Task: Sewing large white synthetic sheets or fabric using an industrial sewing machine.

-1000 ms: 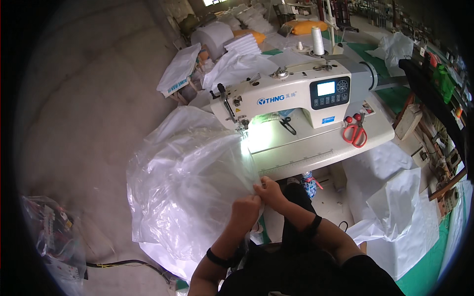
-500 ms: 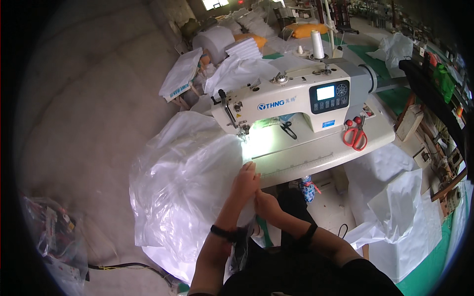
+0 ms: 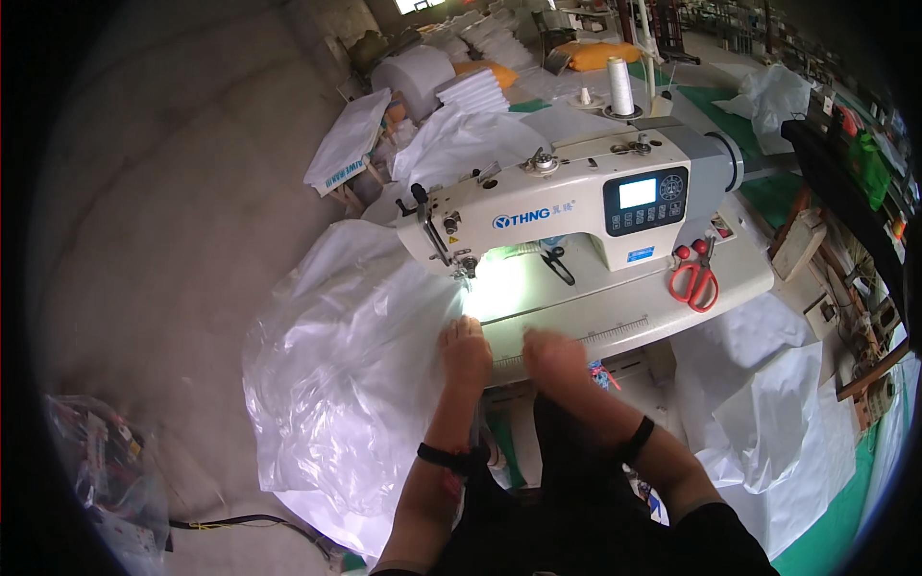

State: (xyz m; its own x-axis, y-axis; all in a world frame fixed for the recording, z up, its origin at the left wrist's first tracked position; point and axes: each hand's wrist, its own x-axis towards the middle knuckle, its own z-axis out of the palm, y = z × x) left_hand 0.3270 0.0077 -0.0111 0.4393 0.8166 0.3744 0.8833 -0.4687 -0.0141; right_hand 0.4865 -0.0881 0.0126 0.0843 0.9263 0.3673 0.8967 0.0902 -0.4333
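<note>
My left hand [image 3: 465, 351] is closed on the edge of a large translucent white plastic sheet [image 3: 355, 355], just in front of the lit needle area of the sewing machine [image 3: 557, 197]. The sheet bulges off the left end of the machine bed [image 3: 615, 312] and hangs down. Over the front edge of the bed is my right hand [image 3: 557, 363], apart from the left one; motion smears its curled fingers, and I cannot make out anything in them. Black thread snips [image 3: 557, 266] lie under the machine arm. Red-handled scissors [image 3: 693, 283] rest on the bed's right part.
A cone of white thread [image 3: 619, 86] stands behind the machine. White sheeting [image 3: 759, 394] is heaped below right. Rolls, stacked white sheets [image 3: 471, 93] and orange sacks [image 3: 595, 56] lie farther back. A clear bag of items [image 3: 106, 461] sits on the floor at left, near a black cable [image 3: 250, 520].
My right hand has left the left hand's side and moved right along the bed's front edge. The left hand has shifted slightly left and down in view, staying by the sheet's edge.
</note>
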